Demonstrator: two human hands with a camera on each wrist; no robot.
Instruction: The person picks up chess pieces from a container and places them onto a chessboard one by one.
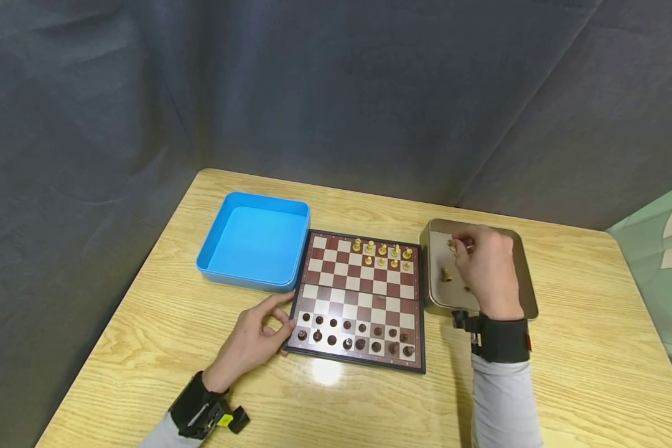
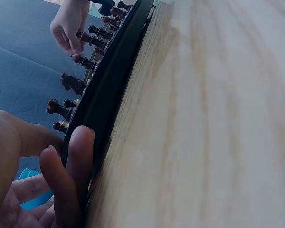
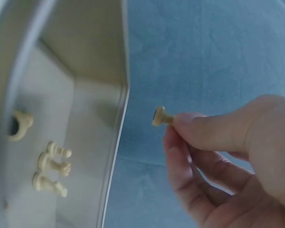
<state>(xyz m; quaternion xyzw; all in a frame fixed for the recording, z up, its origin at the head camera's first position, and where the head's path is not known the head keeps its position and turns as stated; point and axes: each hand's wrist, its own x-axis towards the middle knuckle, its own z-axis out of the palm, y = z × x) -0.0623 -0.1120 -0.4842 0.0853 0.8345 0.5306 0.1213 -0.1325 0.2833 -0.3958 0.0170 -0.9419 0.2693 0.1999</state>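
Observation:
A folding chessboard (image 1: 344,283) lies on the table, with dark pieces (image 1: 347,325) in two rows along its near side and cream pieces (image 1: 382,249) at the far right. My left hand (image 1: 252,339) holds the board's near left corner, fingertips against its edge; in the left wrist view, bent fingers (image 2: 80,152) touch the black rim. Over the metal tin (image 1: 529,292) my right hand (image 1: 490,267) pinches a small cream chess piece (image 3: 159,116) between thumb and fingertips, base outward. Its top is hidden by the fingers. Several cream pieces (image 3: 52,164) lie in the tin.
A blue square box (image 1: 257,242) stands at the board's far left, touching or nearly touching it. The tin stands close to the board's right edge. A dark curtain (image 1: 336,112) hangs behind the wooden table (image 1: 588,311).

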